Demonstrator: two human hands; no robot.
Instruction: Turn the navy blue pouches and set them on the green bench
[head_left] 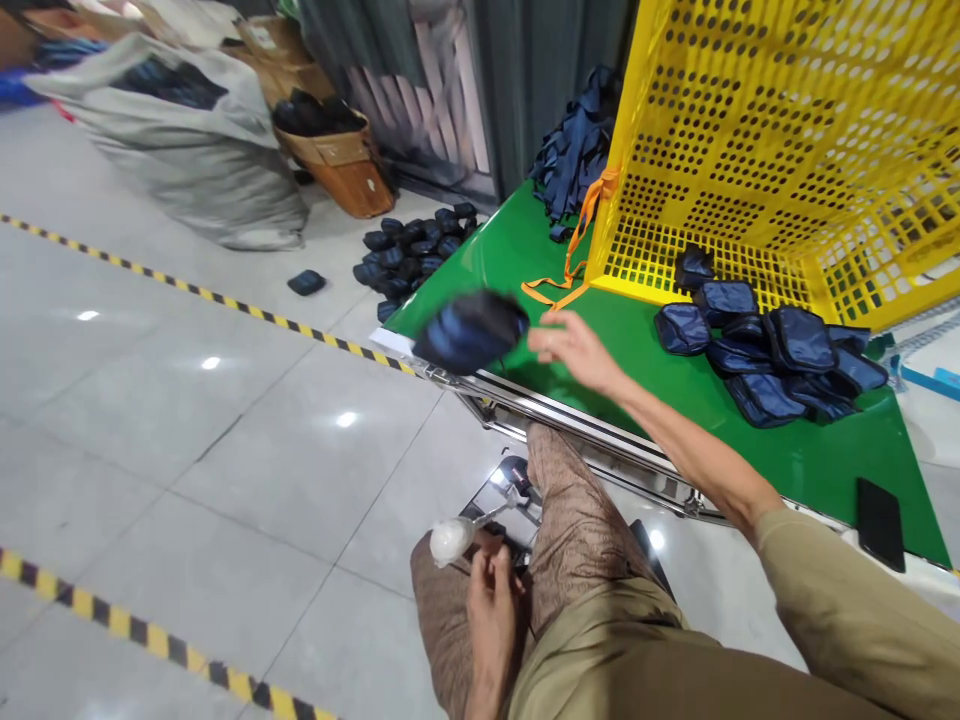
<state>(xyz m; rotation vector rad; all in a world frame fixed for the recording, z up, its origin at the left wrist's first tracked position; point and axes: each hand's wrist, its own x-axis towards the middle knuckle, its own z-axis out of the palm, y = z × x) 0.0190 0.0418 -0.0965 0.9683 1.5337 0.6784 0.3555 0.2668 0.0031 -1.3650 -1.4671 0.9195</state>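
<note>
My right hand (pixel 574 350) reaches out over the near left corner of the green table (pixel 525 250), fingers spread and holding nothing. A blurred dark blue pouch (pixel 471 330) hangs in the air just left of its fingertips, above the table's edge; I cannot tell if it touches them. My left hand (pixel 491 600) rests on my lap, closed on a thin metal tool (pixel 480 520) with a white rounded end. A heap of similar dark blue pouches (pixel 772 360) lies on the table to the right.
A big yellow perforated crate (pixel 787 150) lies on its side on the table, an orange strap (pixel 562 285) at its corner. A black phone (pixel 879 520) lies near the table's front edge. On the floor are a pouch pile (pixel 412 250), a grey sack (pixel 187 140) and a brown box (pixel 341 160).
</note>
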